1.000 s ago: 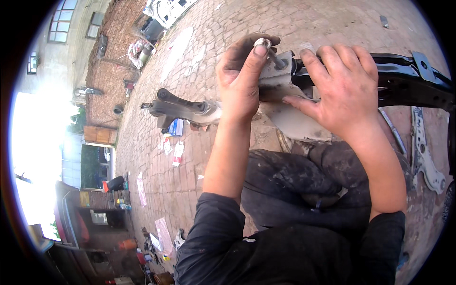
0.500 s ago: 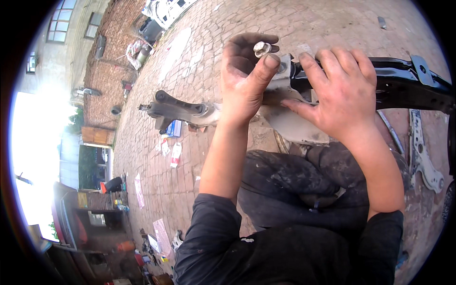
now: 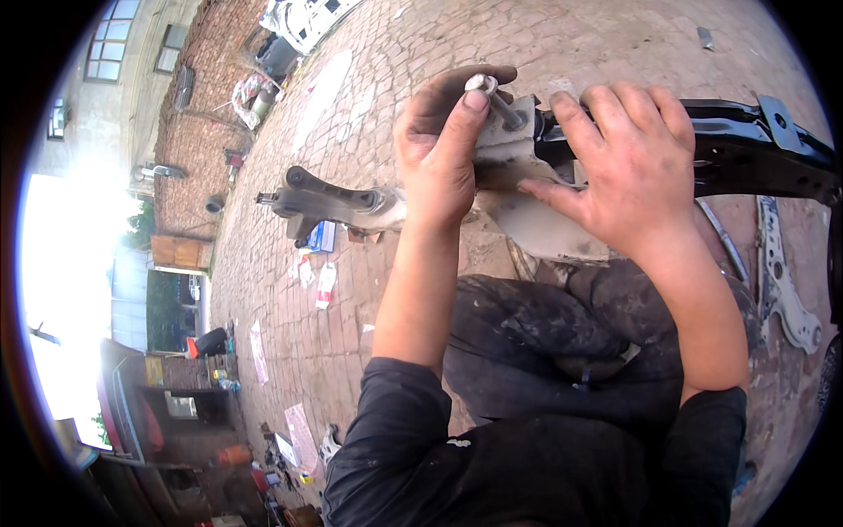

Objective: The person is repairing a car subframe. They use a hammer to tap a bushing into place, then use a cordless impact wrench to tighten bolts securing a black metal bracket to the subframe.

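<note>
Between the thumb and fingers of my left hand (image 3: 436,162) is a bolt (image 3: 506,111) with a pale flanged head. Its shank slants down to the right, its tip at the pale metal bracket (image 3: 518,139); I cannot tell how deep it sits. My right hand (image 3: 634,167) grips a glossy black metal beam (image 3: 733,132), fingers over the top, thumb on the near side. Below the hands, a broad grey metal plate (image 3: 544,230) joins the bracket. A grey control arm (image 3: 329,204) with a round bushing extends to the left, partly behind my left wrist.
On the brick paving (image 3: 290,263) lie a blue-and-white box (image 3: 321,237) and a red-and-white packet (image 3: 325,285). A loose grey control arm (image 3: 777,281) and a metal bar (image 3: 724,241) lie at the right. My dark-trousered legs (image 3: 544,351) are bent close below the assembly.
My left hand has shifted slightly left and turned, so the bolt's shank now shows, angled to the bracket. My right hand has stayed nearly still on the beam.
</note>
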Motion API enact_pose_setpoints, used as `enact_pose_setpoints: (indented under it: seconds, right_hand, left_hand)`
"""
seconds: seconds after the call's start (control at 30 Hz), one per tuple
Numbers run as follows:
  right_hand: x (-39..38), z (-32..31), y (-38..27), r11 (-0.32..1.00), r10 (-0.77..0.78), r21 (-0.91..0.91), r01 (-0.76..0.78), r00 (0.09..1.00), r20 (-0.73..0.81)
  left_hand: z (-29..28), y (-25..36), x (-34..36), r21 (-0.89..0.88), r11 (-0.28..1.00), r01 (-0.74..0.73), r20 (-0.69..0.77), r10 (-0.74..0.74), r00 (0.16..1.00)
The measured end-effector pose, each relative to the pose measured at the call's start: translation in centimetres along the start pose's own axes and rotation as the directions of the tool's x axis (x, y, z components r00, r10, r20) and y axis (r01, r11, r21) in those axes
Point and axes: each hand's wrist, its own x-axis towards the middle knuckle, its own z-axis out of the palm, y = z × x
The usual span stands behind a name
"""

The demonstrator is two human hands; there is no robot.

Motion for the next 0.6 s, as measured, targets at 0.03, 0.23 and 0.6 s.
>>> enact_pose_setpoints:
  seconds: [0.03,0.23,0.6]
  right_hand:
    - [0.0,0.0,0.0,1.0,0.002,-0.004,-0.002,1.0,0.003]
    - [-0.1,0.0,-0.1,1.0,0.002,-0.017,-0.003,1.0,-0.013]
    - [0.1,0.3,0.1,1.0,-0.002,-0.03,0.001,1.0,-0.018]
  left_hand:
    - [0.1,0.1,-0.1,0.001,1.0,0.013,-0.003,-0.013,1.0]
    - [1.2,0.3,0.0,0.215,0.976,0.033,-0.149,-0.001,0.989]
    - [0.8,-0.2,0.2,0.117,0.991,0.067,-0.129,-0.052,0.99]
